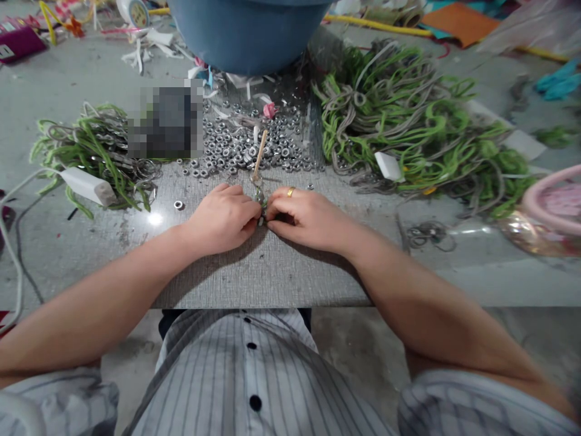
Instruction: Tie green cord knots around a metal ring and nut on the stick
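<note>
My left hand [227, 218] and my right hand [308, 218] meet over the grey mat, both closed with fingertips pinched together. Between them shows a small greenish metal piece [259, 197], mostly hidden by the fingers; its exact kind cannot be made out. Just beyond it, a thin wooden stick [260, 155] leans toward the pile of small metal nuts [227, 145], with a small ring-like bit near its lower end. One loose nut [179, 205] lies left of my left hand. My right hand wears a gold ring [290, 192].
A big blue tub [249, 36] stands behind the nuts. Green and grey cord bundles lie on the left [109, 139] and, larger, on the right [408, 115]. A white cable [18, 242] crosses the left side. A pink-rimmed object [551, 197] sits at far right.
</note>
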{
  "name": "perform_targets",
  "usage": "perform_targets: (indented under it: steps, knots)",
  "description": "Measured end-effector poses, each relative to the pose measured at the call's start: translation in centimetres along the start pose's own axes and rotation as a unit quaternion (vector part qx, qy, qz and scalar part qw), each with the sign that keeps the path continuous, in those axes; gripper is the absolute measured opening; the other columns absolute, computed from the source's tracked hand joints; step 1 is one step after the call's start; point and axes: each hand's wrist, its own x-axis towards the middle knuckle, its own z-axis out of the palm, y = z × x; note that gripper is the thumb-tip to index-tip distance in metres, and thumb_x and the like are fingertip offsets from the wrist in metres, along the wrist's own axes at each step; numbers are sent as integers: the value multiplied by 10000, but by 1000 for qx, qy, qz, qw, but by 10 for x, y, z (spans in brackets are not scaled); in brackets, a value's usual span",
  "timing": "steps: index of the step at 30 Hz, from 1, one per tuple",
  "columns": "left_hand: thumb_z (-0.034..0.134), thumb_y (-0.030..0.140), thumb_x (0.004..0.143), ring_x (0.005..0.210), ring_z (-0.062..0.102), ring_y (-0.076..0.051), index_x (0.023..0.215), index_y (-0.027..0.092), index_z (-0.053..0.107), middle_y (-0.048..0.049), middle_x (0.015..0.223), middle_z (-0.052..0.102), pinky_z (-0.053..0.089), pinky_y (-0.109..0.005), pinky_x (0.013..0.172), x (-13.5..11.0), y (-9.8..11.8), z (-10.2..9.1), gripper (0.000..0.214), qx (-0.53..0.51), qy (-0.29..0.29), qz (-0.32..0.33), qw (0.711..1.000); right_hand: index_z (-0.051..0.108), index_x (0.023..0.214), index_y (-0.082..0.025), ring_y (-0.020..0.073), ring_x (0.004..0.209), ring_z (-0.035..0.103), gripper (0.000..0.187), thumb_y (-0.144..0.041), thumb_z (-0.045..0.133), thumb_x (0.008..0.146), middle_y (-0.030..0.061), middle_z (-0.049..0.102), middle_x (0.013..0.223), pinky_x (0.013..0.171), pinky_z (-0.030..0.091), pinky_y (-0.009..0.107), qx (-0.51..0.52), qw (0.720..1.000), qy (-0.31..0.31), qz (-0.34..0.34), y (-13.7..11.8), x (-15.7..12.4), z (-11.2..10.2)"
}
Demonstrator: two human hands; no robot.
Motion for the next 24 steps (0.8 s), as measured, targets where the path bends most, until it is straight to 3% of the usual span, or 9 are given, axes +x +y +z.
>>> perform_targets:
  steps: [13, 24]
  knots:
    - [521, 214, 833, 751, 584, -210, 791, 160, 669, -43, 702, 660, 427, -357, 713, 1, 1, -1, 164, 0, -14, -5, 1000, 582, 759, -178, 188, 813, 589, 105, -192, 511, 836, 63, 609, 865, 739, 411, 307, -4, 1000, 2, 17, -1, 2, 3]
    - [491, 215, 848, 712, 588, -189, 748, 166, 656, -30, 692, 663, 414, -343, 697, -1, 0, 0, 199, 9, 22, 20, 1000, 584, 843, -182, 176, 797, 572, 97, -161, 504, 790, 63, 627, 893, 723, 414, 295, 25, 999, 29, -4, 0, 0, -2]
